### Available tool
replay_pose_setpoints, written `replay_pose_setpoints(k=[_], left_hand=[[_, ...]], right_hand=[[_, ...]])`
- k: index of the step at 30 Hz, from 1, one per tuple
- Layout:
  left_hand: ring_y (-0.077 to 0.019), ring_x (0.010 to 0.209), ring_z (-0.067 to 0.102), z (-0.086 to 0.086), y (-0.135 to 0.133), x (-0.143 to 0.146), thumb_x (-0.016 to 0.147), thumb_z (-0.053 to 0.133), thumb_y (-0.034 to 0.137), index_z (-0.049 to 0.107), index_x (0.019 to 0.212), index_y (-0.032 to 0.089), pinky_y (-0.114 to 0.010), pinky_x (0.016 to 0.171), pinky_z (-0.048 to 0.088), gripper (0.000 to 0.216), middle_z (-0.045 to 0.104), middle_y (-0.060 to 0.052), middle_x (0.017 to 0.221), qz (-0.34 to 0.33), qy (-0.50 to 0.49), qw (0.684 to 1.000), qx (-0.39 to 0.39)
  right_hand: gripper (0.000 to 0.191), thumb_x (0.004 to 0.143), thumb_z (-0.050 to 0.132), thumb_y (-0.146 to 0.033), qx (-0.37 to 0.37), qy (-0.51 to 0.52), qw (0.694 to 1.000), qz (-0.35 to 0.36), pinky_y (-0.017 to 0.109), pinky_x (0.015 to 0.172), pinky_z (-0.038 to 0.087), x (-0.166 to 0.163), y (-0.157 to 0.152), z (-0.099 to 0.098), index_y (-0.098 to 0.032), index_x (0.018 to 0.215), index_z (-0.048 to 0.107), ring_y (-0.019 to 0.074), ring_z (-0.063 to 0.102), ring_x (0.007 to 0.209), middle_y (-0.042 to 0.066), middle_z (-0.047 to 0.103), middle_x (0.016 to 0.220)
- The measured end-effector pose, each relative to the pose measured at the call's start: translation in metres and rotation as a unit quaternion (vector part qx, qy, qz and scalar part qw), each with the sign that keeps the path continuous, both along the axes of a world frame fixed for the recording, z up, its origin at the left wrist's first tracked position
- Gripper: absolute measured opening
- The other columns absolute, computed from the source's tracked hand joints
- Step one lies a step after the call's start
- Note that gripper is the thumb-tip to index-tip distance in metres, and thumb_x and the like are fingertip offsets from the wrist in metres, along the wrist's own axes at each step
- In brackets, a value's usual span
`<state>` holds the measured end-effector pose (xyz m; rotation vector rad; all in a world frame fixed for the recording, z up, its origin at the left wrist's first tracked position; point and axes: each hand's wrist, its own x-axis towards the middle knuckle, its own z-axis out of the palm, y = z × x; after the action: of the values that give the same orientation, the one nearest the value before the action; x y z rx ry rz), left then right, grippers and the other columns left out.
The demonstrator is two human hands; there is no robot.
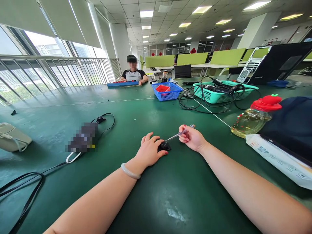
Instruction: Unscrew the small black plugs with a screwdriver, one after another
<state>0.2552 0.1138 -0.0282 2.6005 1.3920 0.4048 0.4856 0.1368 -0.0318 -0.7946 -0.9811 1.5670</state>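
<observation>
Room: open-plan office with ceiling panel lights, roller blinds and a railing along the windows on my left, green desk dividers at the back.
Surface: wide dark green table [156, 201] that I sit at.
Left hand: my left hand [151, 151] lies palm down on the table, fingers bent over the near-left side of a small black part [165, 146] and pinning it to the tabletop; a pale bangle [130, 172] sits on that wrist.
Right hand: my right hand [192, 138] is closed in a pinch on the handle of a thin screwdriver [179, 133] with a clear grip.
Part and tool: the black part rests on the table between my two hands, touching my left fingertips; the screwdriver slants down from my right hand and its tip meets the part's top.
Right side: a clear bottle [253, 118] with a red strawberry-shaped lid lies on its side, beside a white wipes packet [278, 159].
Further back: a blue basket [167, 92] holding a red tray [162, 88], and a teal basket [219, 92] full of black cables.
Left side: a blurred dark object [83, 138] with a black cable, well apart from my hands.
Across the table: a seated person [133, 75] with both hands at a long blue tray [123, 84].
</observation>
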Motion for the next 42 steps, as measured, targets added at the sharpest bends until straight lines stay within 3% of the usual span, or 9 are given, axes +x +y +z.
replay_pose_setpoints(k=[23,37,42], left_hand=[[-0.0362,0.143,0.029,-0.004,0.001,-0.004,0.082,0.066,0.056,0.065,0.124,0.030,-0.059,0.116,0.025,0.050,0.058,-0.008,0.139,0.012,-0.032,0.999,-0.028],[-0.0353,0.145,0.025,0.000,0.003,-0.006,0.082,0.067,0.049,0.057,0.134,0.028,-0.057,0.117,0.026,0.057,0.048,-0.009,0.147,0.034,-0.055,0.996,-0.061],[-0.0335,0.143,0.029,0.003,0.005,-0.009,0.082,0.070,0.042,0.068,0.118,0.031,-0.055,0.118,0.026,0.038,0.052,-0.006,0.142,0.031,-0.100,0.992,-0.077]], right_hand=[[0.032,0.080,0.068,-0.045,0.015,-0.008,1.000,0.015,0.024,0.046,0.018,-0.003,-0.002,-0.004,-0.020,0.066,0.054,0.0068,0.025,0.041,-0.005,0.039,0.049],[0.030,0.079,0.069,-0.042,0.031,-0.015,0.999,-0.001,0.023,0.045,0.020,-0.001,-0.012,0.000,-0.019,0.066,0.056,0.0061,0.027,0.041,-0.005,0.040,0.049],[0.031,0.078,0.069,-0.043,0.079,-0.069,0.994,-0.030,0.024,0.045,0.019,-0.004,-0.022,0.003,-0.019,0.063,0.057,0.0064,0.027,0.042,-0.005,0.038,0.049]])
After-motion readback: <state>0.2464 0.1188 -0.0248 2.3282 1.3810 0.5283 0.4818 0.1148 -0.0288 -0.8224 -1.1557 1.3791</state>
